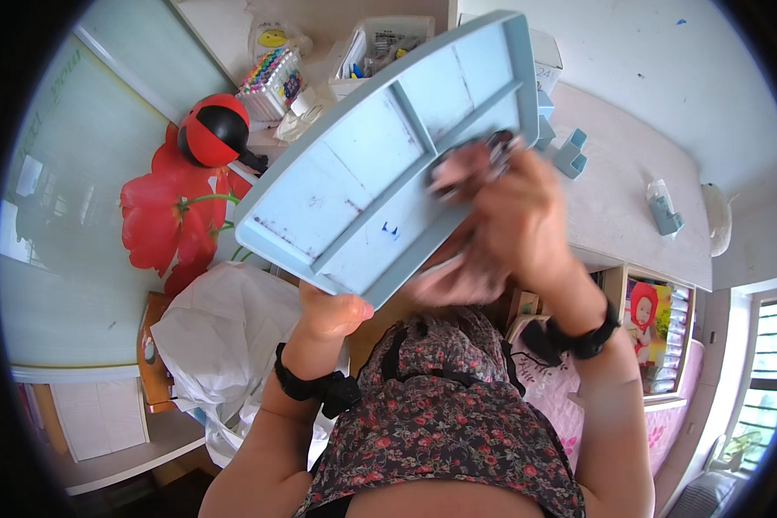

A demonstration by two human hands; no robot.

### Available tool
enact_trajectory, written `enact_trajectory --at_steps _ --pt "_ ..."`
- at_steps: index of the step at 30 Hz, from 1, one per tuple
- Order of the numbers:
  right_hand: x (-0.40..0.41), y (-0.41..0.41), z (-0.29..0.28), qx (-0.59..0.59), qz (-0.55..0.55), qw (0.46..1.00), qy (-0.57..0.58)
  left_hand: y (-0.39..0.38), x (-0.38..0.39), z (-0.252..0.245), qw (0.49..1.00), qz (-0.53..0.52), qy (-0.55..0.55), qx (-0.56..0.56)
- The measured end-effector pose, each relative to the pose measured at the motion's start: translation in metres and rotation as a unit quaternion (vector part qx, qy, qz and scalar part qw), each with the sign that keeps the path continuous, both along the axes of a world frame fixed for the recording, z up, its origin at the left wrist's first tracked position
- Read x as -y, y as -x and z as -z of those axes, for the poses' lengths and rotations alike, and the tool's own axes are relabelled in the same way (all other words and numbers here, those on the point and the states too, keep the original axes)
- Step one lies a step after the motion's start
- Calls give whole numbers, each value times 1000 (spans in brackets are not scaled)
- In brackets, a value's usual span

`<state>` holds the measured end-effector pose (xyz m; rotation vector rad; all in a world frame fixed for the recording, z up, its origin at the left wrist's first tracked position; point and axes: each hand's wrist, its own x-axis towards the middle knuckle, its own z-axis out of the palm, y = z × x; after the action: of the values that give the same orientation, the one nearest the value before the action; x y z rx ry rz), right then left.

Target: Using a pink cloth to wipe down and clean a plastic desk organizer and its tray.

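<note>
My left hand (333, 312) grips the lower left edge of a light blue plastic tray (356, 188), which is held up tilted. Raised dividers part its shallow surface, and it bears dark smudges and small blue marks. In my right hand (521, 207), blurred, is a bunched pinkish cloth (460, 278) with a dark patterned part. Some of the cloth lies against the tray's right part, and the rest hangs below its edge. The fingers of my left hand behind the tray are hidden.
Behind the tray stand a case of coloured markers (270, 87), a white bin (388, 39) and a red and black ball (213, 129). Small blue plastic holders (571, 154) sit on the pale desk (628, 155) at right. A white plastic bag (233, 330) is at lower left.
</note>
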<state>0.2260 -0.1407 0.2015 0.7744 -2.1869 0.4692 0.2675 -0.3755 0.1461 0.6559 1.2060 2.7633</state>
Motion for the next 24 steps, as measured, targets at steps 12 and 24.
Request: enact_trajectory --at_steps 12,24 --pt "-38 3 -15 400 -265 593 646 1 4 -3 992 -23 18 122" --pt "22 49 34 50 183 936 296 -14 -4 -3 995 63 57 56"
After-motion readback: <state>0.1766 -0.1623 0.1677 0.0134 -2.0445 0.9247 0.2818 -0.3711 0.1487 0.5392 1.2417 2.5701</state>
